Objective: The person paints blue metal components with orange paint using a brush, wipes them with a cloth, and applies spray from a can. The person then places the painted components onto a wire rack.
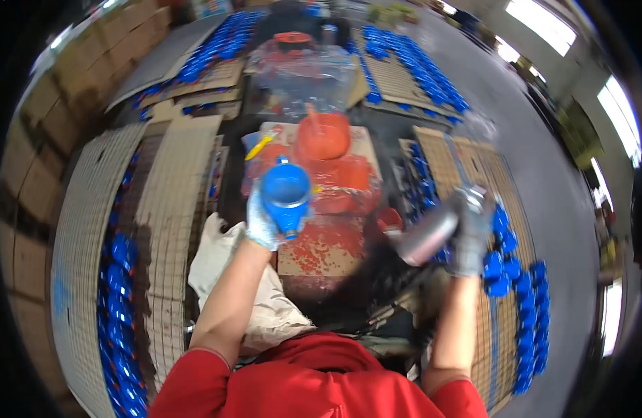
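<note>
My left hand, in a pale glove, is closed around a blue cup-shaped part. Its round open mouth faces up, and a narrow spout-like end points toward me. My right hand, in a grey glove, grips a silver metal cylinder, smeared by motion, whose exact kind I cannot make out. Between the hands, beyond the blue part, stands a red paint-covered tub with a stick-like thing in it. A yellow-handled tool lies left of the tub. A small red-rimmed cup is near the cylinder.
Red-spattered cardboard covers the bench ahead. Cardboard sheets with rows of blue parts lie at left; more blue parts line the right. Plastic-wrapped material stands farther ahead. Stacked cartons form the left side.
</note>
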Demonstrator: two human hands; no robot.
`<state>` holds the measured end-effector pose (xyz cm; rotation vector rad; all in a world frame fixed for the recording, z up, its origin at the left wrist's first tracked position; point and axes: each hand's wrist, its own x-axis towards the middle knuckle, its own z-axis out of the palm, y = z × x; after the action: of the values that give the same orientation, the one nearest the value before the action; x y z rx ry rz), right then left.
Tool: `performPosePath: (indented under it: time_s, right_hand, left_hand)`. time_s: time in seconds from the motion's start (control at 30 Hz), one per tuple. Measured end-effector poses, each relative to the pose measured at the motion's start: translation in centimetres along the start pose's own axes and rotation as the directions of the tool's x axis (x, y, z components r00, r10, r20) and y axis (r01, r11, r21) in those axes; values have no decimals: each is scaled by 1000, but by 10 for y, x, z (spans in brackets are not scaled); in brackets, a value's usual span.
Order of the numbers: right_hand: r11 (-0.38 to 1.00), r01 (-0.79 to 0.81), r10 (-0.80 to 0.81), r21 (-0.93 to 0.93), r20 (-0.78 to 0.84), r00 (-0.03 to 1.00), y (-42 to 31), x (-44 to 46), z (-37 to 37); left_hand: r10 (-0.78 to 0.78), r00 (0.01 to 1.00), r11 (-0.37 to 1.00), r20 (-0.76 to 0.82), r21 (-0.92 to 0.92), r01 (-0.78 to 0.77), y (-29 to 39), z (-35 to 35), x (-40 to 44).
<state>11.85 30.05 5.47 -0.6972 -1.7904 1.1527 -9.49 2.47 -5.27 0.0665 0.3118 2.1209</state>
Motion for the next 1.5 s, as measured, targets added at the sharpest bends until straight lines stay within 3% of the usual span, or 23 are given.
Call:
performPosePath:
  time_s: [0.03,0.07,0.1,0.13,0.2,0.27,0.5,0.57,0.6,0.63,0.67,0.7,0.73,0.77,0.83,0.9,0.93,1.03,1.1,1.13,1.17,1.3,1.5]
  right_hand:
    - [996,-36,42,88,-68,997,18,19,-21]
    - [987,137,-133,-83,58,989,82,59,-67]
    - [994,102,-103,45,24,994,111,83,-93]
    - [981,66,-105,-185,-209,972,86,70,-86]
    - [999,9,-15,-44,-137,990,129,91,-125]
    - [892,79,-190,-445,-210,959,207,126,-187]
    - [765,-247,82,-595,-290,954,228,97,-203]
    - [810,-230,70,-539,-301,951,215,88,-199]
    - [692,-203,-55,-693,-331,942,186,76,-185]
    - [542,-187,-183,-819,-333,925,160,68,-170]
    - [536,-186,-188,-824,-331,925,143,65,-159]
    - [570,-74,-229,-818,-244,942,126,62,-148]
    - [598,35,-274,-800,-162,948,106,55,-133]
    - [796,45,-114,-603,-77,990,70,39,-101]
    - [978,-56,87,-202,149,985,28,1,-34]
    - [938,230,-107,-260,412,905,13,-28,16]
    - [986,105,-28,-132,487,873,-16,-49,47]
    - [866,474,-263,-157,663,700,-29,-68,96]
    - [846,529,-342,-67,694,633,-37,-76,118]
    - [844,531,-339,-71,697,632,-35,-79,121]
    - [875,482,-307,-47,717,626,-31,-81,124]
    - [889,457,-306,36,788,534,-31,-82,131]
    - [997,-3,-61,81,772,633,-41,-98,129]
  left_hand:
    - [18,1000,1000,0,-25,-18,2,-3,-2]
    - [15,1000,1000,22,-18,-15,1,5,-8]
    - [8,998,995,58,-100,-2,1,7,-10]
    - [-23,992,988,126,-147,42,1,8,-9]
    - [-24,990,969,136,-240,56,2,8,-9]
    - [12,995,947,103,-320,21,0,12,-10]
    - [-104,947,971,303,-174,162,-13,-2,9]
    - [-118,917,987,380,-60,152,-16,-3,13]
    - [-119,916,986,384,-64,155,-17,1,12]
    - [-53,950,943,307,329,-53,-18,9,10]
    - [44,964,710,261,671,-214,-20,14,9]
    - [41,964,717,262,664,-211,-21,14,8]
    - [-50,972,960,230,278,-17,-22,15,6]
    - [-150,959,966,240,-171,194,-23,15,5]
    - [-109,985,964,131,-227,137,-24,15,3]
    - [-215,940,915,266,-281,289,-24,8,7]
    - [-210,894,824,396,-420,379,-26,-1,10]
    - [-247,905,902,345,-260,345,-24,-8,6]
    - [-251,887,899,388,-246,362,-20,0,-4]
    - [-256,943,960,213,-57,273,-17,9,-12]
    - [-212,977,967,36,150,204,-14,15,-18]
    - [-198,977,950,75,259,173,-11,13,-27]
    - [-335,887,926,318,-66,373,-5,1,-30]
